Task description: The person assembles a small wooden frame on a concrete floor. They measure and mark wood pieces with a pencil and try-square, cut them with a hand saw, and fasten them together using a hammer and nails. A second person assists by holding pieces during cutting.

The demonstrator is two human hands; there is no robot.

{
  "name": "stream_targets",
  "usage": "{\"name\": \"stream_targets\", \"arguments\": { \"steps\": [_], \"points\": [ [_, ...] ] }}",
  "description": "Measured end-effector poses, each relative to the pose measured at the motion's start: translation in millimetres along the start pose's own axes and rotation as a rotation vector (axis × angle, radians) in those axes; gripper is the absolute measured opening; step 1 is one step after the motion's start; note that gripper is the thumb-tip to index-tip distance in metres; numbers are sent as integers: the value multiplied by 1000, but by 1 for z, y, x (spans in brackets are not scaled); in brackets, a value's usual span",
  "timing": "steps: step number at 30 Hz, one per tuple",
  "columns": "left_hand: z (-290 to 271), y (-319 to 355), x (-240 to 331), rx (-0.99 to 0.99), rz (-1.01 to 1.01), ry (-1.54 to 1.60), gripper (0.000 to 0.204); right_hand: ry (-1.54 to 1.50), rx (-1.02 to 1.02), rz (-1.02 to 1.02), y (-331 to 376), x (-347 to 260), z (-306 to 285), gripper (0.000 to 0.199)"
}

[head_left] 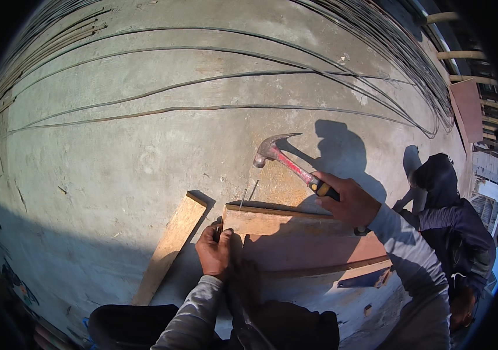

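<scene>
My right hand point(351, 201) is closed round the black and yellow grip of a claw hammer point(291, 165) with a red shaft. The hammer's rusty head hangs in the air, above and to the right of a thin nail point(243, 199). That nail stands upright in the edge of a wooden board point(275, 222), near its left end. My left hand point(213, 252) grips this left end, thumb on the near side, with some fingers hidden behind the wood. A reddish panel point(313, 248) lies against the board, and a second wooden strip point(371, 268) runs along the panel's near side.
A loose plank point(170, 248) lies on the concrete floor point(115, 146) to the left. Long metal rods point(202, 108) cross the far floor, bundled at the right point(400, 64). A person in dark clothes point(456, 230) is close on the right. A dark blue flat piece point(363, 279) lies by the strip.
</scene>
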State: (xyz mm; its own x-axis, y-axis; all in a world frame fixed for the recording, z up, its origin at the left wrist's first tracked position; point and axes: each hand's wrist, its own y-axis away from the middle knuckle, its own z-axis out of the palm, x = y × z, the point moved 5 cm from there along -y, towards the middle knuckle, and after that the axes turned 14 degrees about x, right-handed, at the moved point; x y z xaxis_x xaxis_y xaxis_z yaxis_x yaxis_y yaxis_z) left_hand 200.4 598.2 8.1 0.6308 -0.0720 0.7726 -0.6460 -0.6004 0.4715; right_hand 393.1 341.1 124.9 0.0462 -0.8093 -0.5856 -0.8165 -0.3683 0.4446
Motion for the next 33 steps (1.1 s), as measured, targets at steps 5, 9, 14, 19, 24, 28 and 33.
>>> {"name": "stream_targets", "arguments": {
  "steps": [5, 9, 14, 19, 24, 28, 33],
  "points": [
    [1, 4, -9, 3, -34, 19, 24, -876, 467, 315, 1, 1, -9, 54],
    [-1, -1, -7, -17, 31, -34, 27, -36, 72, -375, 8, -20, 7, 52],
    [-1, 2, -8, -20, -39, -35, 29, -796, 486, 314, 0, 7, -17, 44],
    [-4, 3, -7, -6, -44, -30, 29, -320, 9, 11, 6, -3, 11, 42],
    [-5, 5, -3, 19, 27, -58, 29, -600, 266, 456, -3, 4, -10, 46],
    [-14, 15, 0, 26, 80, -154, 32, -438, 435, 136, -5, 1, -5, 44],
    [-21, 20, -14, -33, 33, -213, 30, -21, 99, -144, -2, 3, 2, 31]
  ]
}}
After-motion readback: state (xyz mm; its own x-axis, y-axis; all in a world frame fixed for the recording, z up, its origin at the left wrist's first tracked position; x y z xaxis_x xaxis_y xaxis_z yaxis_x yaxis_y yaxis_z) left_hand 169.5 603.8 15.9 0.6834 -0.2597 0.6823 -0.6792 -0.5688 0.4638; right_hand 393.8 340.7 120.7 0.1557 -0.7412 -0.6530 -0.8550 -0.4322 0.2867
